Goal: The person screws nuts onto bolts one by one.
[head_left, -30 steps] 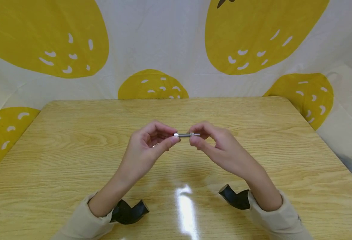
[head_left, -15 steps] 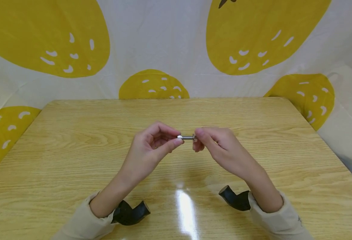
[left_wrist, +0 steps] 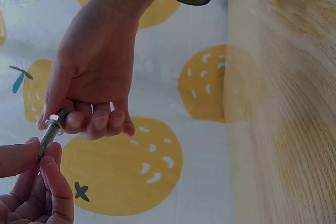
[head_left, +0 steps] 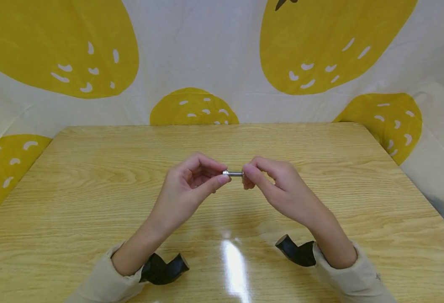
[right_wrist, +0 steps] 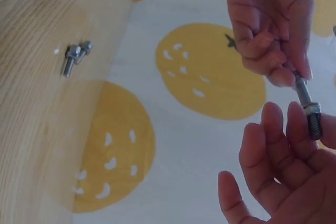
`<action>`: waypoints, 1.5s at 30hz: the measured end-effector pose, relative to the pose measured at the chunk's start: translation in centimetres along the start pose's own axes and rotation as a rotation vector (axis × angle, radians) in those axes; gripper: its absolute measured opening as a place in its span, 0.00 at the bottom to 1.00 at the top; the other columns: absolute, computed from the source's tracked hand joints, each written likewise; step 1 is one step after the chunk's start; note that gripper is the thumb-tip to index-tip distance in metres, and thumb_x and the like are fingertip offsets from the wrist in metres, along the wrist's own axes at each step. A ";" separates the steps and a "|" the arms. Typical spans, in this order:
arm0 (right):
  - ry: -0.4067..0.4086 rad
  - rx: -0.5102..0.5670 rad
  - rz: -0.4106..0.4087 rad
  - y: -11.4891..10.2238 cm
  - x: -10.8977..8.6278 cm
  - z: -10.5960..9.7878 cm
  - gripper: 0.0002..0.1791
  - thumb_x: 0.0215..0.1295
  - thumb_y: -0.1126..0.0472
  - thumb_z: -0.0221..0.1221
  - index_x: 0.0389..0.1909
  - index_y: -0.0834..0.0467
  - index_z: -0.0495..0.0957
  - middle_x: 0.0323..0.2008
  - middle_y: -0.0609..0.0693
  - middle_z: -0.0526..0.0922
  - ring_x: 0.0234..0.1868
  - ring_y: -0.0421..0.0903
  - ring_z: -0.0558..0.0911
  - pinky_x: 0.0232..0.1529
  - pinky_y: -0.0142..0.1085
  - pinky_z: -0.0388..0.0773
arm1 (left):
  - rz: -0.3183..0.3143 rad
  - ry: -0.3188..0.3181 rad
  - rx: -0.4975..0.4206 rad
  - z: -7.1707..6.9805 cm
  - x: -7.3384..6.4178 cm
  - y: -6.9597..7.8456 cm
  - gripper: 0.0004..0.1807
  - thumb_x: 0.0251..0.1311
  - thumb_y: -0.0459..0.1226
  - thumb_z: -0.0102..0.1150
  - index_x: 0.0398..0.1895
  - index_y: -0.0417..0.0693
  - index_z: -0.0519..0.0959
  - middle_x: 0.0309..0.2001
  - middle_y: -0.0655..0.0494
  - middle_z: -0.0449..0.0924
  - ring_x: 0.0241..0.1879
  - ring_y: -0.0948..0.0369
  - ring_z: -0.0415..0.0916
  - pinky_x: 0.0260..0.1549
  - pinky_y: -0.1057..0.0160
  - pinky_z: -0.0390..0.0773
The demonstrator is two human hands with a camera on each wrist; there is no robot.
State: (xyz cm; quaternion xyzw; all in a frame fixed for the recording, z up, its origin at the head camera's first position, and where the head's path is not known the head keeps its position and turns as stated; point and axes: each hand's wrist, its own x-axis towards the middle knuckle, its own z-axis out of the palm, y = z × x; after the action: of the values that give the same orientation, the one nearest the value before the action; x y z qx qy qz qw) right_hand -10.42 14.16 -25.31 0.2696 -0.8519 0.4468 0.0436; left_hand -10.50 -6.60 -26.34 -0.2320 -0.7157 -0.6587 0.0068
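In the head view a slim metal bolt [head_left: 236, 174] lies level between my two hands, above the table. My left hand [head_left: 182, 185] pinches its left end between thumb and forefinger. At the other end my right hand [head_left: 280, 187] has thumb and fingers on the nut, which the thumb mostly hides there. The left wrist view shows the nut [left_wrist: 54, 120] with a washer against it, and bolt threads stick out past it. From the right wrist, the nut [right_wrist: 312, 109] sits between my right thumb and forefinger, while the remaining right fingers are loosely bent.
Two more bolts with nuts [right_wrist: 72, 55] lie together on the wooden table [right_wrist: 31, 103] in the right wrist view. A white cloth with yellow fruit shapes [head_left: 193, 107] hangs behind the table. Black curved wrist pieces [head_left: 165, 269] stick out from both sleeves.
My right thumb has rolled upward over the nut, covering the bolt's right tip that showed a second ago. The bolt and left hand have shifted slightly right and down.
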 end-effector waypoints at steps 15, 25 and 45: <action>0.024 -0.005 -0.049 -0.1 0.0 0.1 0.04 0.67 0.61 0.54 0.35 0.56 0.76 0.31 0.44 0.79 0.36 0.38 0.78 0.40 0.34 0.76 | 0.005 0.006 -0.003 0.0 0.0 0.1 0.09 0.55 0.29 0.62 0.40 0.36 0.76 0.36 0.46 0.80 0.28 0.62 0.75 0.29 0.68 0.78; -0.007 -0.036 -0.010 0.0 -0.1 -0.1 0.11 0.65 0.57 0.57 0.45 0.56 0.74 0.39 0.45 0.80 0.41 0.40 0.77 0.41 0.35 0.75 | -0.014 0.013 0.005 0.0 0.0 0.1 0.09 0.56 0.30 0.61 0.40 0.39 0.77 0.37 0.49 0.80 0.29 0.61 0.75 0.29 0.68 0.77; -0.034 -0.045 -0.113 0.1 -0.1 0.0 0.12 0.63 0.61 0.58 0.46 0.57 0.71 0.38 0.43 0.79 0.41 0.37 0.77 0.42 0.34 0.76 | -0.009 0.017 0.016 0.0 0.0 0.0 0.09 0.56 0.30 0.61 0.40 0.38 0.76 0.37 0.47 0.79 0.29 0.61 0.75 0.31 0.68 0.78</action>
State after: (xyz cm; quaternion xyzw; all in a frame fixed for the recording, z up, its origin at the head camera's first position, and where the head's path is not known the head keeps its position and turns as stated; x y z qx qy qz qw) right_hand -10.34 14.26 -25.38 0.3238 -0.8459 0.4195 0.0603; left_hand -10.49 -6.58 -26.31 -0.2229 -0.7219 -0.6550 0.0116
